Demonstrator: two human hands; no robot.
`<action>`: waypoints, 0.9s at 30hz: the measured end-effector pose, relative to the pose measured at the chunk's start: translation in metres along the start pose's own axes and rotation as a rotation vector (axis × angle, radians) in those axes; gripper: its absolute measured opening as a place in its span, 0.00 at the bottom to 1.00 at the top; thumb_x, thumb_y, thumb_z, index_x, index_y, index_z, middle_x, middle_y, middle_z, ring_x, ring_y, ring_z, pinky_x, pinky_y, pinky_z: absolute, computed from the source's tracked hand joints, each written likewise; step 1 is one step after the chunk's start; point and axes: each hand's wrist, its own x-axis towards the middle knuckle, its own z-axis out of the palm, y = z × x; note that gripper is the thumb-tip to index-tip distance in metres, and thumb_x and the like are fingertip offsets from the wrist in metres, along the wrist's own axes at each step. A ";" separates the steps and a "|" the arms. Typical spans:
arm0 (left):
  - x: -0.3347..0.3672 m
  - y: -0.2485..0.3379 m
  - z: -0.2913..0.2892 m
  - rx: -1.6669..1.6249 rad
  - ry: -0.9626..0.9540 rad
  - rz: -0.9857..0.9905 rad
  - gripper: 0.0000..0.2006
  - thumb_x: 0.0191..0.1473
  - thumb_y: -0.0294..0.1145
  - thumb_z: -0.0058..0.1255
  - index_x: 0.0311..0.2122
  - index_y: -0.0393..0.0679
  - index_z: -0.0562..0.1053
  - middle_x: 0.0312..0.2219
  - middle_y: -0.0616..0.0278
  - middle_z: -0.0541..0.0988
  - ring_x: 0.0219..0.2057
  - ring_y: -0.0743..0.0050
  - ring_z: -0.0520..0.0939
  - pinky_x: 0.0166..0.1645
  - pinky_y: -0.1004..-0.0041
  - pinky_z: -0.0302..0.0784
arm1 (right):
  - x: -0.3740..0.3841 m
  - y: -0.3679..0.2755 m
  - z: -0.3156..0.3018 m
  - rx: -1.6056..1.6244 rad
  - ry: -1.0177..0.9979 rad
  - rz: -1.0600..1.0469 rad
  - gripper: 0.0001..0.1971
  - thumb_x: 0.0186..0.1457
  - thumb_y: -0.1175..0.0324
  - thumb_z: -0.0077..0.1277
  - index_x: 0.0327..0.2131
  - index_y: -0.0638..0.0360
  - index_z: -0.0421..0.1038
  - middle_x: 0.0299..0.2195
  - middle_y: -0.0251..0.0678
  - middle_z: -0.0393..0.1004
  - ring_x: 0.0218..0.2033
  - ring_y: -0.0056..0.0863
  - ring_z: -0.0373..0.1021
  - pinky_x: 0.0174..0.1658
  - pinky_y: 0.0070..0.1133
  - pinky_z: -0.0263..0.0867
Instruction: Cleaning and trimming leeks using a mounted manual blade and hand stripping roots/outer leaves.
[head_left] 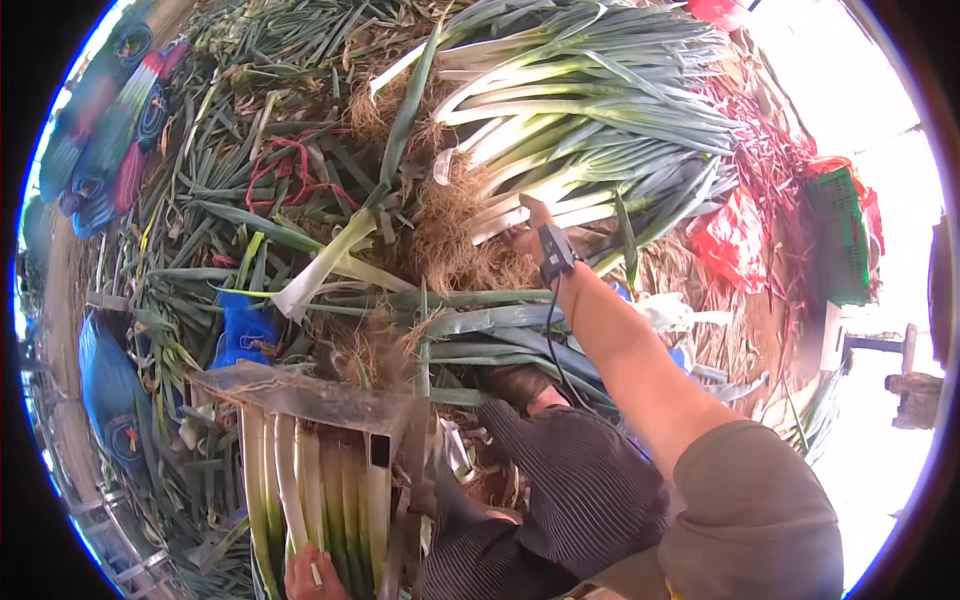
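To the right of centre, my right hand (pixel 530 226) reaches into a pile of leeks (pixel 590 120) with white shafts, green leaves and bushy brown roots. Its fingers close around a leek shaft near the roots (pixel 455 235); the shaft partly hides them. A dark device with a cable is strapped to that wrist. At the bottom, my left hand (pixel 315 575) curls over one of several rootless leeks (pixel 345 500), which lie side by side in a stand. A flat, dirty metal plate (pixel 310 395) crosses the top of the stand. The lower part of my left hand is cut off by the frame edge.
Leek leaves and scraps (pixel 190 300) cover the ground at left, with a loose leek (pixel 330 258) and a red cord (pixel 290 175) among them. Blue net bundles (pixel 115 390) lie at far left. Red plastic bags (pixel 728 240) and a green crate (pixel 838 235) stand at right.
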 end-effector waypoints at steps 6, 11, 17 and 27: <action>0.024 -0.013 0.005 0.192 -0.028 0.317 0.07 0.54 0.29 0.53 0.36 0.38 0.77 0.32 0.51 0.80 0.33 0.52 0.80 0.37 0.62 0.76 | -0.033 0.008 0.011 0.069 -0.190 -0.074 0.25 0.51 0.54 0.58 0.43 0.62 0.63 0.36 0.42 0.65 0.32 0.36 0.68 0.34 0.30 0.73; 0.039 -0.001 0.004 0.025 -0.120 0.117 0.07 0.54 0.30 0.53 0.36 0.38 0.77 0.33 0.52 0.80 0.34 0.51 0.80 0.38 0.61 0.76 | -0.023 0.015 0.021 0.035 -0.262 -0.066 0.16 0.53 0.54 0.57 0.35 0.55 0.69 0.24 0.35 0.71 0.26 0.32 0.71 0.37 0.38 0.71; 0.048 -0.001 0.008 0.007 -0.131 0.171 0.08 0.55 0.32 0.53 0.37 0.38 0.77 0.34 0.51 0.80 0.35 0.49 0.79 0.41 0.60 0.75 | -0.020 -0.011 -0.028 0.178 -0.770 -0.164 0.12 0.55 0.57 0.56 0.32 0.55 0.71 0.24 0.30 0.71 0.31 0.28 0.71 0.40 0.27 0.69; 0.059 -0.004 -0.001 -0.034 -0.157 0.252 0.09 0.53 0.29 0.56 0.39 0.37 0.77 0.33 0.48 0.79 0.34 0.46 0.79 0.42 0.58 0.75 | -0.088 -0.005 0.003 0.380 -0.943 -0.348 0.17 0.60 0.57 0.49 0.48 0.57 0.66 0.42 0.39 0.72 0.46 0.37 0.69 0.56 0.38 0.64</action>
